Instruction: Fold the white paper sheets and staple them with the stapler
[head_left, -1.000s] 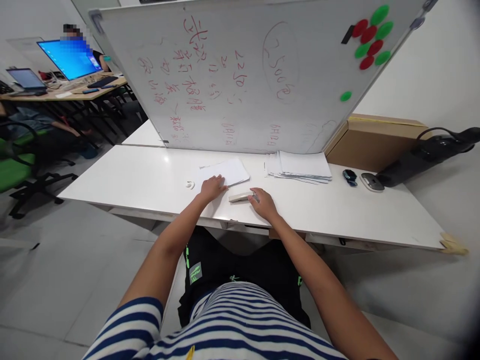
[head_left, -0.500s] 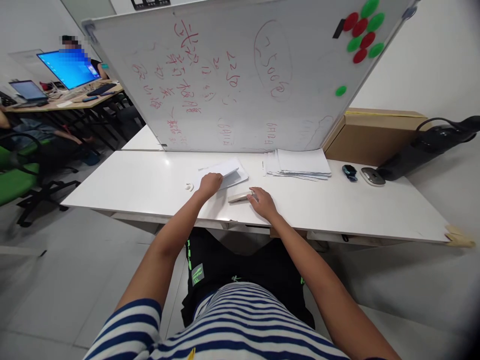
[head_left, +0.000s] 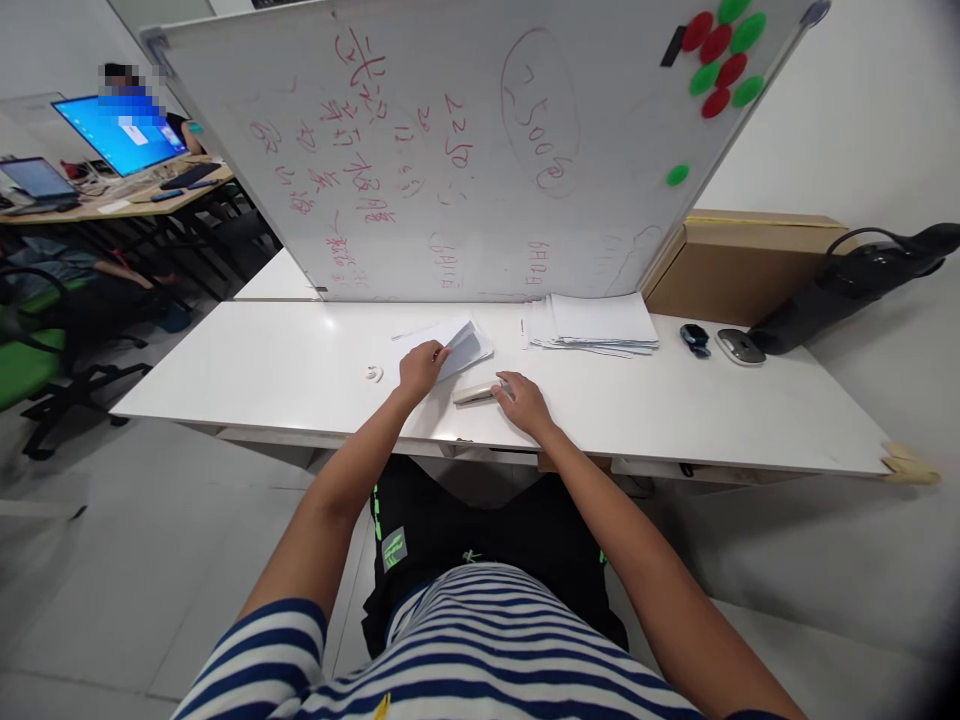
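Papers [head_left: 465, 350] on white desk [head_left: 712, 420], top part lifted, gripped in my left hand [head_left: 420, 370]. My right hand [head_left: 523, 402] grips the stapler [head_left: 472, 394] just beside them.

White rectangular table [head_left: 247, 370], bearing the following. Left hand [head_left: 421, 368]: grips loose white paper sheets [head_left: 471, 345], the top one raised and curled. Right hand [head_left: 523, 403]: fingers and thumb about the right end of a long off-white stapler [head_left: 472, 394], lying just nearer than the sheets. Small white curved object [head_left: 373, 374], left of the left hand. Thick white paper stack [head_left: 600, 322], at the foot of a silver-framed whiteboard [head_left: 480, 140] with red handwriting. Dark wristwatch [head_left: 695, 340], beside a grey-and-black computer mouse [head_left: 740, 346]. Black bottle [head_left: 847, 290], tilted in view, before a brown cardboard box [head_left: 742, 265].
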